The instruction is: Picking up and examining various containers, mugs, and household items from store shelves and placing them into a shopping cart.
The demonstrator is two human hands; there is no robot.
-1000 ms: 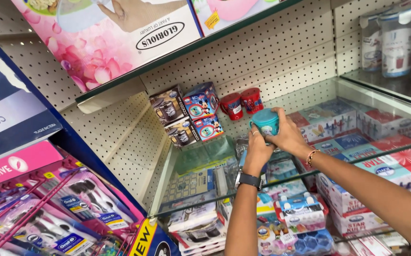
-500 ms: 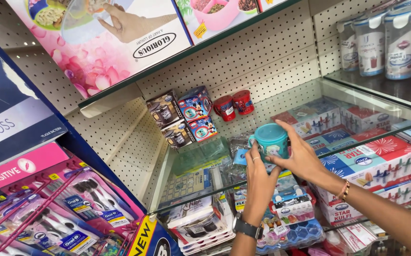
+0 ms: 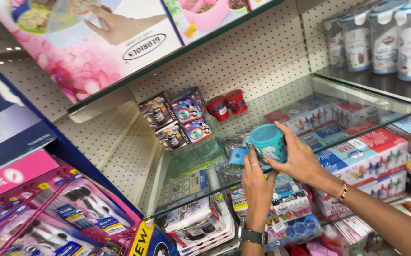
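Teal plastic cup (image 3: 268,142) with a printed picture on its side, held up in front of the glass shelf (image 3: 281,161), just above that shelf's front edge. Right hand (image 3: 301,159) wraps it from the right, fingers (image 3: 286,135) curled on the side and rim, clamped on the cup. Left hand (image 3: 256,178) comes up from below the shelf edge, fingers together, tips touching the cup's lower left side; a ring shows on one finger, a dark watch (image 3: 253,235) on the wrist. Beaded bracelet (image 3: 342,192) on the right wrist.

On the glass shelf behind the cup: two red cups (image 3: 227,105) against the pegboard back wall, small boxed mugs (image 3: 174,118) stacked to their left, flat red and blue boxes (image 3: 357,142) to the cup's right. Below the shelf, packets and an ice tray (image 3: 293,227). Far left of the shelf, hanging toothbrush packs (image 3: 58,213) on a pink display. Tall lidded jars (image 3: 386,38) sit on a higher shelf, upper right
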